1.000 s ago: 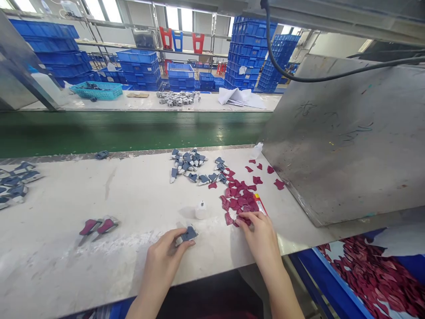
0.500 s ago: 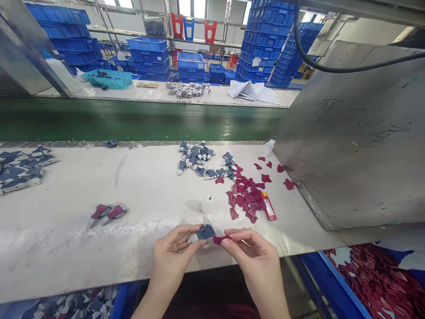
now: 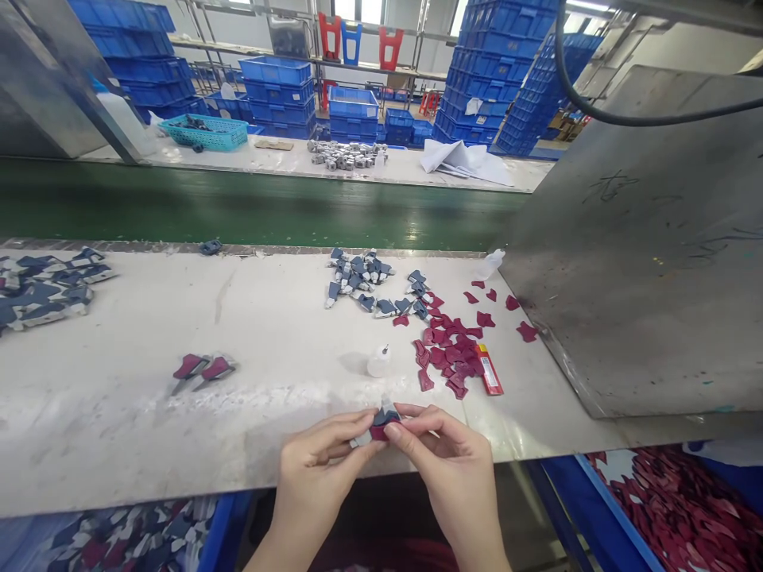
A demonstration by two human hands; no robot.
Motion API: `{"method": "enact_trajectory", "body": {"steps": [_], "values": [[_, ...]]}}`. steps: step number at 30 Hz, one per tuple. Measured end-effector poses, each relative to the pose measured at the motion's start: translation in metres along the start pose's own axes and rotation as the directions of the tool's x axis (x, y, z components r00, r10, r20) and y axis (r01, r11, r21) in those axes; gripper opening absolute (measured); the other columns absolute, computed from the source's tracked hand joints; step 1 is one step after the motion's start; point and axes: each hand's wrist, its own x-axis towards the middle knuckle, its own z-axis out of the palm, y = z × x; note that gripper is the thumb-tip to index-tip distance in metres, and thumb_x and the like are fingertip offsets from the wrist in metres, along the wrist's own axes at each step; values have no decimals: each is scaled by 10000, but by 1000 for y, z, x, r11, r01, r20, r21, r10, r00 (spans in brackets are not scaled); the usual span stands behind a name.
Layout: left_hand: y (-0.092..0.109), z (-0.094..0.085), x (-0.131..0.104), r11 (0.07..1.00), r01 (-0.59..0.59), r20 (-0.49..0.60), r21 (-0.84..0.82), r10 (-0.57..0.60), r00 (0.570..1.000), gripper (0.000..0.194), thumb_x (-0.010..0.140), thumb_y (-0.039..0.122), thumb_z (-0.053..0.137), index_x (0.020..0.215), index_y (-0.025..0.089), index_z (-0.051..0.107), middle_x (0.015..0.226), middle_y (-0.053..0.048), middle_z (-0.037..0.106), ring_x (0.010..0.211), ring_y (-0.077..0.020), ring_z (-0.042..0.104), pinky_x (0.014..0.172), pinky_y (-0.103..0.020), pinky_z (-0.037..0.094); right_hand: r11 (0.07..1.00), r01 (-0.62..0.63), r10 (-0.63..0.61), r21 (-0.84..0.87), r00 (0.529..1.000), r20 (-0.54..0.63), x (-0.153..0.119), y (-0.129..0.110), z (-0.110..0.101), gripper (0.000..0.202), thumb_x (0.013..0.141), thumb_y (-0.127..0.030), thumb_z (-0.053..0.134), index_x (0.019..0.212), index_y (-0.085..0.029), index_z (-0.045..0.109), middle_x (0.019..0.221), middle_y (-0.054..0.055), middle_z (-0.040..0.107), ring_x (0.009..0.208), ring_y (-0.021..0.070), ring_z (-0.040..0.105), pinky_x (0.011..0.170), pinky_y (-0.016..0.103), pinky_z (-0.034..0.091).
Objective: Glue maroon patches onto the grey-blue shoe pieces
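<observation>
Near the table's front edge, my left hand (image 3: 325,457) is closed on a blue-grey and white plastic part (image 3: 387,415). My right hand (image 3: 444,445) pinches a dark red flat piece (image 3: 377,433), which lies against the front of that part. Fingertips of both hands meet around the two and hide some of their outline. Just beyond the hands stands a small clear bottle (image 3: 379,361) with a thin dark tip. A pile of dark red pieces (image 3: 453,349) lies to the right of it, and several blue-grey and white parts (image 3: 358,274) lie farther back.
Two parts with red faces (image 3: 206,368) lie at left, a larger heap of parts (image 3: 48,286) beyond. A red box (image 3: 489,373) is beside the red pile. A metal panel (image 3: 649,254) bounds the right. Bins of red pieces (image 3: 685,508) and parts (image 3: 137,532) sit below the edge.
The dark red piece has come from beside the blue-grey part onto its front. My hands have drawn together, and the whole view has shifted slightly.
</observation>
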Motion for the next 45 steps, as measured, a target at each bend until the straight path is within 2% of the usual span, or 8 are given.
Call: {"method": "enact_trajectory", "body": {"steps": [5,10,16,19,24,29,34,45], "values": [[14,1,-4,993,84,53,-89,-79,995,229,663,208,832,891,220,815,980,-79,789,901,-283,757,741,-303,658,986,141,-145,-88,989,-40,-5,2,2,105,756,-235,799,694,-219,717,692,17,686,926,231,713,767,286,595],[28,3,-7,970,141,13,-198,-141,990,125,680,205,823,803,228,819,912,-58,795,862,-243,761,763,-259,644,946,287,-291,-149,957,-10,-9,3,3,111,784,-138,768,760,-233,716,722,-2,690,899,205,710,761,293,587],[24,0,-6,976,109,80,-187,-96,992,139,714,158,795,812,252,821,915,-43,799,840,-216,766,766,-213,629,823,524,-535,-218,845,10,-7,4,5,223,768,-22,748,848,-224,701,747,-11,683,819,175,690,734,311,594],[24,0,-5,968,122,66,-221,-110,992,150,706,146,798,804,258,820,907,-35,800,835,-207,767,765,-193,621,785,568,-588,-247,809,-7,-8,5,6,250,759,-4,748,875,-223,712,788,0,662,802,159,671,690,284,590],[29,2,-3,951,159,92,-265,-139,986,159,696,138,802,803,255,820,888,-33,802,833,-206,768,764,-184,617,826,522,-535,-215,845,-7,-9,5,4,260,791,-37,728,930,-257,733,846,10,627,834,152,661,717,273,592],[33,2,-4,955,176,84,-238,-161,983,140,696,160,808,797,255,820,911,-39,801,864,-214,765,781,-194,615,970,241,-237,-32,965,110,-5,-3,-5,227,889,-180,652,1073,-284,736,1041,63,671,953,185,679,740,252,602],[35,0,-4,964,179,107,-199,-160,981,151,697,172,807,822,255,821,936,-51,798,877,-232,763,779,-207,618,993,33,-62,109,960,273,1,-9,-11,207,887,-235,674,1070,-301,745,938,29,692,850,150,690,706,205,580],[43,11,-8,929,264,38,-258,-264,964,152,645,198,838,792,233,819,911,-44,800,868,-243,764,799,-247,630,982,185,-190,44,965,183,-1,-5,-6,242,904,-166,629,1094,-281,726,907,37,670,854,150,659,715,234,567]]}}
